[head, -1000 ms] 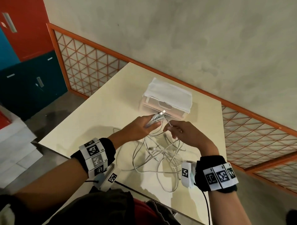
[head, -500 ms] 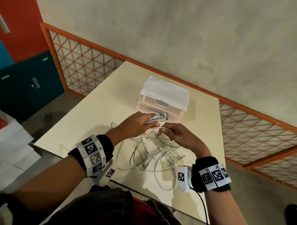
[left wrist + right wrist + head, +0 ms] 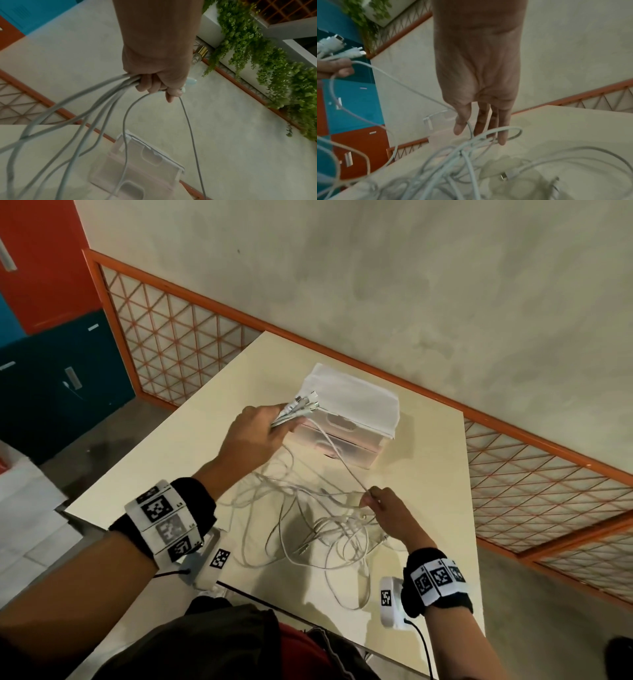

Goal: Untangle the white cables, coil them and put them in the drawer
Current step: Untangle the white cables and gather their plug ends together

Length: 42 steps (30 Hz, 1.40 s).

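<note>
From the head camera, the left hand [image 3: 255,429] is squeezing a bunch of thin white cables [image 3: 318,525] near their plug ends, lifted up in front of the small see-through plastic drawer box with a white cloth on top [image 3: 346,419]. The right hand [image 3: 385,510] is pinching one single cable, and that cable is running in a tight line up to the left hand. The rest of the cables are lying in a messy heap on the pale cream table [image 3: 428,474], between the two arms. I think the untangling step is going on, with no coiling yet. The next move probably needs one cable pulled free slowly, so the knot is not getting tighter.

From the left wrist camera, the fingers [image 3: 150,83] are curling tight round several cables, which are hanging down and spreading out. The drawer box [image 3: 137,162] is sitting below, and both its drawers are looking closed.

From the right wrist camera, the thumb and first finger [image 3: 460,121] are nipping the thin cable, while the other fingers are pointing down into the loops.

The heap is lying close to the near table edge, and one loop is reaching right up to it, so it could slip off. There is bare table to the left and right for spreading the cables out.
</note>
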Available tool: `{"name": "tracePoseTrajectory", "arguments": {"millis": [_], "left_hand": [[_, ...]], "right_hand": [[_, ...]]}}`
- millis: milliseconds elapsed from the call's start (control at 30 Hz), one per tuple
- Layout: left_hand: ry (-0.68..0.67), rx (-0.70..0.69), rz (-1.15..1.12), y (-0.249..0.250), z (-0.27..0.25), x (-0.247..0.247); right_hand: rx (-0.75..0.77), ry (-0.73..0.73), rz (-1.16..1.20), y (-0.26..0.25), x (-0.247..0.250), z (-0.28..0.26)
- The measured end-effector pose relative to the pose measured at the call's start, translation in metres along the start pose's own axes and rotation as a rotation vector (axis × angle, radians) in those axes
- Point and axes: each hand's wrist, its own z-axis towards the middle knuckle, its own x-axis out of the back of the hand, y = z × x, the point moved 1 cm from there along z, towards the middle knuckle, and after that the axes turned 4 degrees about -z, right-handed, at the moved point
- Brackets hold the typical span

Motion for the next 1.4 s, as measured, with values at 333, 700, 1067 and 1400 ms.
{"name": "tracePoseTrajectory", "arguments": {"millis": [333,700,1067,1400], "left_hand": [[0.02,0.142,0.077,-0.01,-0.007,0.001],[0.18,0.155,0.16,-0.009,-0.008,0.005],[0.161,0.244,0.163,-0.016,-0.006,0.016],[-0.123,0.455,0.212,-0.026,-0.008,0.008]], "right_hand": [[-0.152,0.307,0.215,0.0,0.021,-0.004],[-0.162,0.257,0.12,0.002,0.038,0.004],[-0.102,0.438,0.277,0.008,0.036,-0.001],[-0.257,0.197,0.095,0.021,0.01,0.006]]}}
